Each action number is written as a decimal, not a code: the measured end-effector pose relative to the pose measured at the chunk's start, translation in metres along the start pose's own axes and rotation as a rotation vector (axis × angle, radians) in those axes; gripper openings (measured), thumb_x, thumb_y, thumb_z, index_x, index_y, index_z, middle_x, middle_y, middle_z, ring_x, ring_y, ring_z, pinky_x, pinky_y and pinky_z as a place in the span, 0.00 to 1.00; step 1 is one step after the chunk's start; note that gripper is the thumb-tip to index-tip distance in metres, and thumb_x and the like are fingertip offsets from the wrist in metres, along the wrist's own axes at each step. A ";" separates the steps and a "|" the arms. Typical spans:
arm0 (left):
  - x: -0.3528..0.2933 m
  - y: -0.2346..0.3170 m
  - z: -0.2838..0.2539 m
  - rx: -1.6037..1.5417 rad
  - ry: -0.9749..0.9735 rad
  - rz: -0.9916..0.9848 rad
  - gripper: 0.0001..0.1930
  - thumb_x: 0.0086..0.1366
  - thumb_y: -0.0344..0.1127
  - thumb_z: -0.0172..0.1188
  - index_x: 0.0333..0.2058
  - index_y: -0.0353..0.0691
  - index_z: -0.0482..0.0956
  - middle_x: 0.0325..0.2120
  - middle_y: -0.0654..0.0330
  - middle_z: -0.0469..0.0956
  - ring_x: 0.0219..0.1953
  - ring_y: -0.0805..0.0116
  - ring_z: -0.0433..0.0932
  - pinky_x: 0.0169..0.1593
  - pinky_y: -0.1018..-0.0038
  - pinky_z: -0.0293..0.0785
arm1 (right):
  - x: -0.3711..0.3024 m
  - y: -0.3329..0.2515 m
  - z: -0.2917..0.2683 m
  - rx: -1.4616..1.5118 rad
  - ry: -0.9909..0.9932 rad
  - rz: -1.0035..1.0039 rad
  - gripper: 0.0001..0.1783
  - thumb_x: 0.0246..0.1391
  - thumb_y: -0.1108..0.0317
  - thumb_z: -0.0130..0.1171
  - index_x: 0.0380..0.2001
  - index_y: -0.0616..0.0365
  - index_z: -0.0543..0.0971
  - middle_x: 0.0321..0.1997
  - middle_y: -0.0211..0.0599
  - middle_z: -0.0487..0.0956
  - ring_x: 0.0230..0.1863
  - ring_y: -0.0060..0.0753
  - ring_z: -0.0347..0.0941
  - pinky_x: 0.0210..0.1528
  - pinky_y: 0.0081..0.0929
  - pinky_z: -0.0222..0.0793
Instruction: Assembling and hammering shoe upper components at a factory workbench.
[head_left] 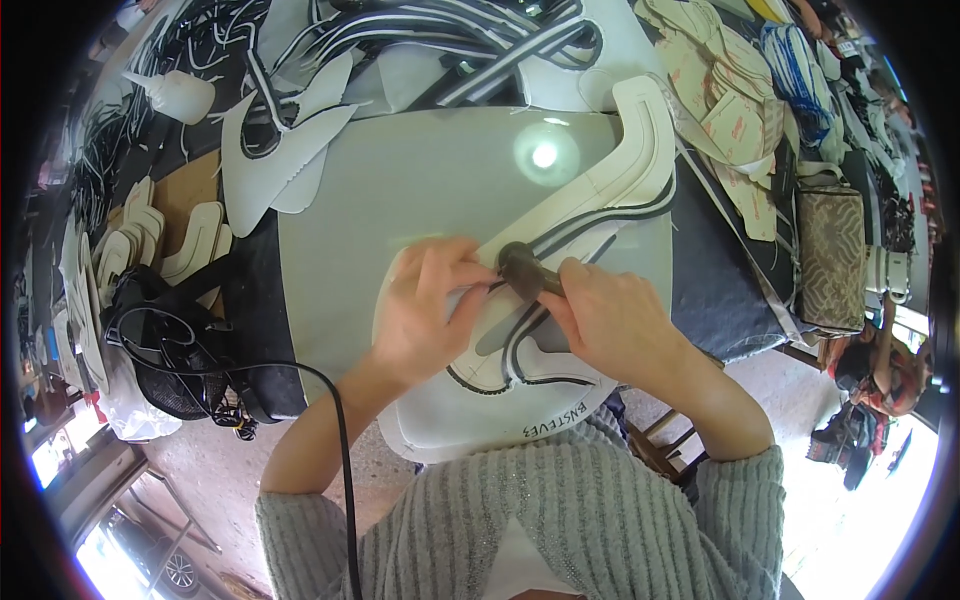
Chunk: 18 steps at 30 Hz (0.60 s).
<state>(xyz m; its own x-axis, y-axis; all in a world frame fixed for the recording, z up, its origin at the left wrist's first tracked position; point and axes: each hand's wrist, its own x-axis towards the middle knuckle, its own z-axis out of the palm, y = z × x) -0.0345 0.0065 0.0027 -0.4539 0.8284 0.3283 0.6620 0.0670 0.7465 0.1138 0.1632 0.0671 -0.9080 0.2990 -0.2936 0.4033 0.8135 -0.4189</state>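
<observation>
My right hand (pixel 622 318) is wrapped round the handle of a hammer (pixel 522 270); its dark, rounded head sits over the work. Just left of the head, my left hand (pixel 432 300) pinches the black-and-white strip (pixel 585 222) between thumb and fingers. That strip curves along a flat white piece (pixel 560 368) with dark curved edging and handwriting near its rim. A long cream J-shaped template (pixel 645 130) reaches from under my hands to the upper right. The hammer head hides the spot where strip and piece meet.
A pale board (pixel 340 300) lies beneath the work. Bundled black-and-white strips (pixel 440 35), white cut pieces (pixel 262 165) and a white squeeze bottle (pixel 180 95) lie farther back. Cream templates (pixel 735 110) and a snakeskin-patterned bag (pixel 832 255) are right. A black cable (pixel 338 420) crosses my left arm.
</observation>
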 end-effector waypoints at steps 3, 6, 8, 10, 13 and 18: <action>-0.001 -0.003 -0.002 0.051 -0.009 0.174 0.18 0.52 0.15 0.65 0.42 0.35 0.73 0.31 0.59 0.80 0.34 0.58 0.79 0.48 0.64 0.76 | -0.001 0.001 0.000 -0.026 0.017 -0.020 0.17 0.63 0.60 0.55 0.28 0.62 0.69 0.22 0.47 0.77 0.23 0.54 0.76 0.24 0.45 0.70; -0.004 -0.004 -0.001 0.147 -0.079 0.328 0.15 0.52 0.22 0.62 0.41 0.35 0.77 0.33 0.57 0.80 0.39 0.58 0.78 0.51 0.60 0.75 | 0.000 0.002 -0.001 -0.030 0.030 -0.037 0.18 0.63 0.58 0.55 0.28 0.63 0.70 0.22 0.46 0.78 0.23 0.52 0.78 0.24 0.42 0.73; -0.004 -0.004 -0.001 0.208 -0.076 0.385 0.14 0.51 0.23 0.62 0.39 0.33 0.77 0.32 0.56 0.79 0.39 0.59 0.78 0.49 0.60 0.75 | 0.000 0.000 -0.007 -0.013 0.026 -0.037 0.18 0.63 0.58 0.55 0.28 0.63 0.70 0.23 0.46 0.79 0.23 0.52 0.78 0.25 0.43 0.73; -0.004 -0.005 0.001 0.199 -0.045 0.385 0.14 0.51 0.23 0.62 0.39 0.32 0.77 0.32 0.55 0.79 0.38 0.59 0.78 0.49 0.59 0.76 | -0.002 -0.006 -0.015 0.132 0.063 -0.037 0.18 0.64 0.57 0.54 0.28 0.63 0.71 0.23 0.46 0.79 0.24 0.53 0.78 0.25 0.44 0.73; -0.004 -0.007 0.003 0.174 -0.013 0.390 0.14 0.51 0.22 0.62 0.39 0.31 0.76 0.31 0.55 0.78 0.37 0.58 0.78 0.48 0.59 0.76 | -0.002 -0.003 -0.004 -0.026 -0.050 -0.009 0.18 0.64 0.57 0.54 0.28 0.63 0.71 0.23 0.48 0.79 0.24 0.53 0.77 0.25 0.44 0.73; -0.006 -0.007 0.001 0.150 0.008 0.360 0.13 0.52 0.22 0.62 0.38 0.32 0.76 0.33 0.53 0.79 0.36 0.56 0.78 0.47 0.59 0.77 | 0.000 -0.003 -0.001 -0.013 -0.007 -0.058 0.19 0.63 0.56 0.54 0.28 0.63 0.71 0.22 0.47 0.79 0.22 0.53 0.77 0.24 0.44 0.72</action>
<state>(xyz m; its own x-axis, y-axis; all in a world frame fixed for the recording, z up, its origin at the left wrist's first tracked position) -0.0357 0.0015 -0.0058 -0.1810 0.8092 0.5589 0.8594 -0.1462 0.4900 0.1128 0.1616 0.0695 -0.9290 0.2472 -0.2753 0.3482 0.8357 -0.4247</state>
